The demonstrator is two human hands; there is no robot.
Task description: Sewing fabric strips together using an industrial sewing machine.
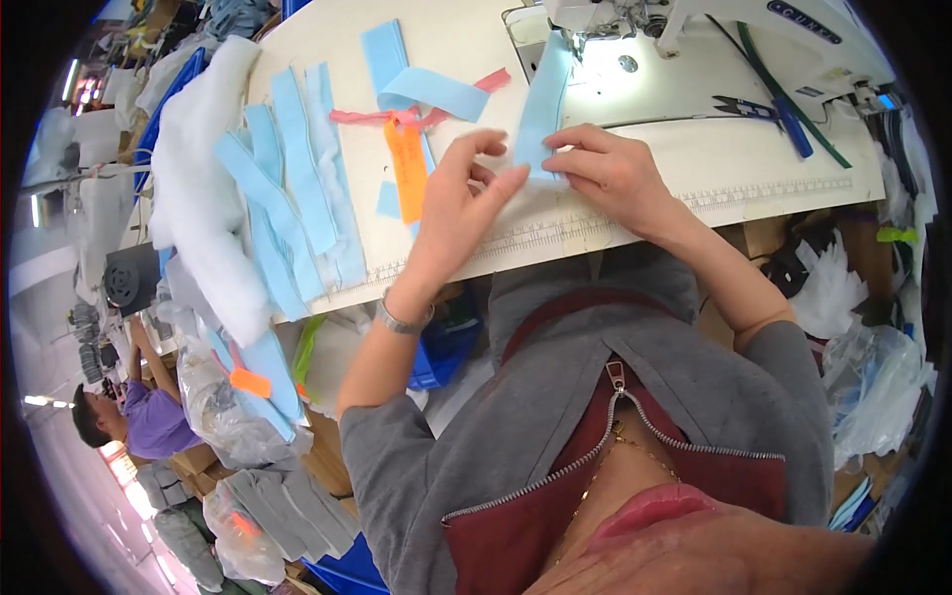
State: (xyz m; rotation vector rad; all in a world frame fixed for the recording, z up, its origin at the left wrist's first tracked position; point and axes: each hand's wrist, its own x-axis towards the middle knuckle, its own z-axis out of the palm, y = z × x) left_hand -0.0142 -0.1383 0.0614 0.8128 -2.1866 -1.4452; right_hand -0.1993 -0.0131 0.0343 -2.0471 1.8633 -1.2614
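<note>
the light blue flat fabric strip (541, 111) lies between the two hands, its near end just short of the person, its far end running under the needle area of the sewing machine.

right hand (617, 177): palm down, fingers bent, fingertips touching the strip's right edge near its near end. whether that grip is pinched fast cannot be told, the underside being hidden. left hand (458, 193): raised at the strip's left, thumb pointing toward the strip, fingers curled, a clear gap between thumb and fingers. this grip is partly open, nothing seen within it; thumb contact with the strip cannot be confirmed. a silver-coloured metal band (405, 315) circles the left wrist.

a printed ruler scale (518, 236) runs along the near edge of the pale counter (714, 159). just left of the left hand lies an orange oblong tag (407, 171), below a pink ribbon (493, 80) and a folded light blue band (436, 91). farther left: overlapping light blue strips (309, 169), then white fluffy wadding (203, 159).

the white sewing machine (843, 59) stands over the strip's far end. black snips (749, 107) and a blue-handled tool (791, 127) lie at right. a co-worker in purple (159, 421) is well apart, far left.
</note>
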